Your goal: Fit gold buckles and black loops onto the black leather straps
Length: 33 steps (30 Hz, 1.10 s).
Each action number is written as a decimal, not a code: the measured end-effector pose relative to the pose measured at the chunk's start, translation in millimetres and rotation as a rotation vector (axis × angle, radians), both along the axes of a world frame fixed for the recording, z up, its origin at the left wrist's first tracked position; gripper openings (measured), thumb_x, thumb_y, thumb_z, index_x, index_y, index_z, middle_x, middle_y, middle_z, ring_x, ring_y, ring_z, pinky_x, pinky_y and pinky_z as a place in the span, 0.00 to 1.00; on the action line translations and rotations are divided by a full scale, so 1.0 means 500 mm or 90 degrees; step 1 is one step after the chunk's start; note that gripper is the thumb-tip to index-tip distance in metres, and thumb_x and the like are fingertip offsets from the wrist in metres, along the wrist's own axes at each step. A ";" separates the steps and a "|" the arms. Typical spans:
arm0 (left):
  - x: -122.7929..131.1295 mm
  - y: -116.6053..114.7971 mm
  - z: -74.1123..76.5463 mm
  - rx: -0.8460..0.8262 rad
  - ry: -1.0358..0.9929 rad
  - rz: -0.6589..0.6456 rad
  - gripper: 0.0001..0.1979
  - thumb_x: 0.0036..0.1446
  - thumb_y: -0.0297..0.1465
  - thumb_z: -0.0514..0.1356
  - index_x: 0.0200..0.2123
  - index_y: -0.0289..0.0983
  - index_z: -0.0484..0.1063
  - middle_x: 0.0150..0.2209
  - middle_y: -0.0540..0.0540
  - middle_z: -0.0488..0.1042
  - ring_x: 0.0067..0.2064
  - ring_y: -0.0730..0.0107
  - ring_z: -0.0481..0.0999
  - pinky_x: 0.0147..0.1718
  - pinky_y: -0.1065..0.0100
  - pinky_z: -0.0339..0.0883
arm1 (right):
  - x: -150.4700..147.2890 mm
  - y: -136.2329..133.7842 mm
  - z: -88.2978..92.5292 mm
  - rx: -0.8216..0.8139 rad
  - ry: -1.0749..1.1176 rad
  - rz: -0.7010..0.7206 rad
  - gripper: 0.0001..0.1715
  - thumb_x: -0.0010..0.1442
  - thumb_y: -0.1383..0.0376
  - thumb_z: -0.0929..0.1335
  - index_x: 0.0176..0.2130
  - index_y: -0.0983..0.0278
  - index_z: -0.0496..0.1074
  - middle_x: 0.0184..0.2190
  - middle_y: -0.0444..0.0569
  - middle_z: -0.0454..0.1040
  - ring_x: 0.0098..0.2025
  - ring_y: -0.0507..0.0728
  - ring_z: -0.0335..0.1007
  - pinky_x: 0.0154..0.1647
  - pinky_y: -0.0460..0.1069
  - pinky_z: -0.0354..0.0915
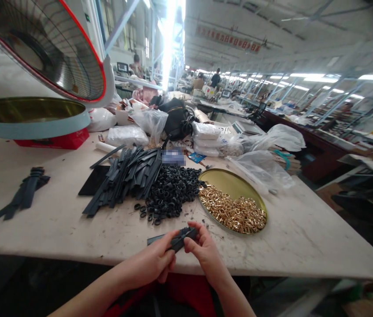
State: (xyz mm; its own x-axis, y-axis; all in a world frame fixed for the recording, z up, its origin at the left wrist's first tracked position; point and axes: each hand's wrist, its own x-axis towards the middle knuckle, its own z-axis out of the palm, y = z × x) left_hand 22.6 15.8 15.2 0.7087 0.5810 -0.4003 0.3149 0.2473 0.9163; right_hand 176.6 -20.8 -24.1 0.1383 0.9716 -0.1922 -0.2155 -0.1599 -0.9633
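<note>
1. Strips in hand [179, 242], dark and flat: we place them between the two hands, at the near edge of the table [292, 251], in front of the heap of black loops [173, 193]. They look layered; we cannot count them.
2. Left hand [157, 259]: we record it grasping the strips from the left, thumb laid along them, fingers curled beneath.
3. Right hand [208, 253]: we record thumb and forefinger pinching the right end; whatever finer detail lies between them is too small for us to tell.
4. Handling, in our judgement: we would hold the left grip firm and close to the right end, square the layers, and leave fine work to the right fingertips, pressing evenly so that nothing twists or slides.
5. Long axis: we read it as running crosswise, roughly along the table edge, its right end angled somewhat away from the body.
6. Ends: we note the left one projecting beyond the left hand, pointing left; the right one points towards the round tray [235, 181] of gold-coloured fittings [241, 214].
</note>
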 end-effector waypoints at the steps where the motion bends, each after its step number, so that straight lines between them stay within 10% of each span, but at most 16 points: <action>1: 0.003 0.000 -0.003 0.002 -0.008 0.012 0.26 0.55 0.33 0.46 0.58 0.36 0.47 0.20 0.57 0.61 0.16 0.79 0.56 0.15 0.77 0.51 | -0.007 -0.001 -0.007 0.006 0.009 0.008 0.30 0.44 0.59 0.71 0.46 0.61 0.61 0.26 0.41 0.68 0.25 0.50 0.63 0.26 0.45 0.60; 5: 0.015 0.023 -0.027 0.046 -0.035 0.051 0.20 0.55 0.41 0.47 0.46 0.34 0.61 0.16 0.59 0.53 0.16 0.80 0.50 0.15 0.76 0.45 | 0.016 0.019 -0.027 0.041 -0.121 0.071 0.31 0.51 0.57 0.67 0.51 0.62 0.56 0.25 0.42 0.68 0.26 0.52 0.65 0.27 0.47 0.61; 9: 0.025 0.061 -0.047 0.102 0.021 0.095 0.15 0.54 0.41 0.47 0.27 0.36 0.61 0.16 0.59 0.49 0.17 0.79 0.50 0.16 0.75 0.44 | 0.148 0.098 -0.011 0.007 -0.771 0.005 0.14 0.59 0.61 0.58 0.38 0.64 0.68 0.34 0.49 0.71 0.36 0.54 0.67 0.36 0.47 0.62; 15: 0.055 0.094 -0.062 0.123 0.065 0.083 0.13 0.54 0.39 0.46 0.24 0.37 0.60 0.14 0.58 0.50 0.18 0.77 0.51 0.18 0.74 0.44 | 0.280 0.232 -0.009 -0.123 -0.948 -0.009 0.09 0.52 0.65 0.64 0.27 0.66 0.72 0.33 0.57 0.72 0.39 0.62 0.67 0.38 0.52 0.57; 25: 0.053 0.093 -0.059 0.227 0.112 0.063 0.13 0.56 0.36 0.46 0.24 0.37 0.61 0.19 0.55 0.59 0.25 0.74 0.60 0.24 0.74 0.50 | 0.272 0.241 -0.002 -0.147 -0.804 0.005 0.07 0.47 0.64 0.65 0.20 0.64 0.66 0.23 0.48 0.69 0.30 0.56 0.65 0.30 0.48 0.54; 33: 0.064 0.061 -0.002 0.433 0.108 0.124 0.11 0.55 0.35 0.51 0.41 0.40 0.66 0.34 0.50 0.73 0.35 0.68 0.71 0.33 0.72 0.59 | 0.105 0.111 0.050 -0.060 -0.262 0.096 0.18 0.52 0.52 0.63 0.23 0.64 0.63 0.17 0.39 0.61 0.19 0.48 0.56 0.22 0.44 0.55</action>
State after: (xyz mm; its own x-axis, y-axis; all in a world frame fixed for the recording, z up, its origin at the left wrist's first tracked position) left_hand 54.6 46.4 14.0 0.5271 0.8498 -0.0013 0.4750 -0.2934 0.8296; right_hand 229.1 34.8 0.9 0.0794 0.9675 -0.2401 0.2147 -0.2518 -0.9437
